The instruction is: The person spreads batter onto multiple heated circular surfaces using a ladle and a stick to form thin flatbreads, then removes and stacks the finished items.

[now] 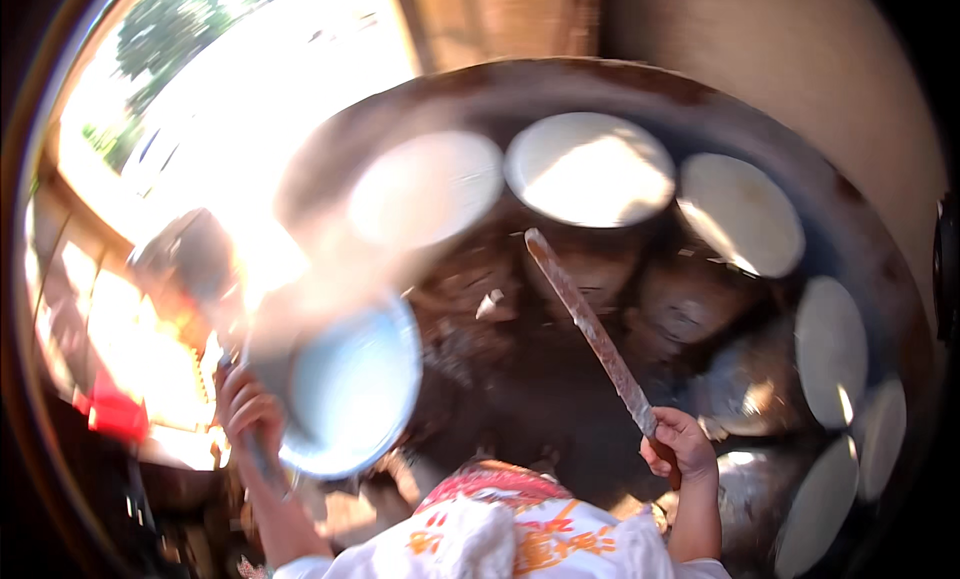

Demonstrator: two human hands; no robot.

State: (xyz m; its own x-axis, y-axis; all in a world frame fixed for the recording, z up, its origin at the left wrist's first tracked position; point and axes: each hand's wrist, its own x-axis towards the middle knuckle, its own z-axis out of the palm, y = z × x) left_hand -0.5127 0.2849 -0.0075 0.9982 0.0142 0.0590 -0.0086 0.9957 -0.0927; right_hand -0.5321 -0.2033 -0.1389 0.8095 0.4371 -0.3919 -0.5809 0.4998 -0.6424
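Note:
My left hand (255, 414) is closed round the handle of a ladle (195, 254), whose dark rounded head is raised and blurred at the left. Just right of this hand sits a pale blue basin (413, 364); glare and blur hide what is in it. My right hand (680, 447) grips the lower end of a long flat wooden stick (590, 329), smeared with something whitish. The stick points up and away to the left, its far tip near a round white disc (592, 169). Several such discs follow the curved ledge; whether they are lids or food I cannot tell.
A large dark curved ledge (770, 129) sweeps round the far and right sides. Dark round surfaces (690, 314) lie inside its curve. A red object (118, 409) is at the far left, below a bright opening. A beige wall (800, 49) rises behind the ledge.

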